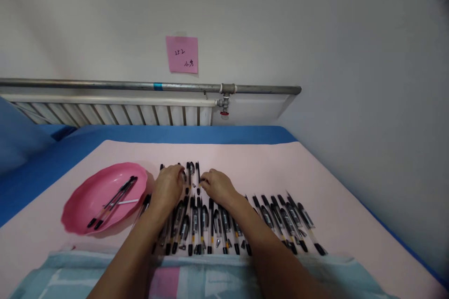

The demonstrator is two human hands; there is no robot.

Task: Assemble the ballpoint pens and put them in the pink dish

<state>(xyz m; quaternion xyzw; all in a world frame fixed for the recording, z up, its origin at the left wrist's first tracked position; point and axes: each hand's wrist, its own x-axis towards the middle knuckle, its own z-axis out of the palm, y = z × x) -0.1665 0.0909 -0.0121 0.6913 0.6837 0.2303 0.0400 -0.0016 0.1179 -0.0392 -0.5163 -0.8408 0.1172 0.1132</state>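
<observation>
Several black pens lie side by side in a row on a pale pink sheet. My left hand rests knuckles up on the far ends of the pens at the row's left, its fingers curled down. My right hand lies close beside it, fingers bent and fingertips pinched at a pen between the two hands. What each hand grips is hidden under the fingers. A pink dish to the left holds two or three black pens and a thin white refill.
The pink sheet lies on a blue bed surface. A patterned towel covers the near edge. Behind are a white radiator, a metal pipe with a red valve and a pink sticky note on the wall. The wall closes in on the right.
</observation>
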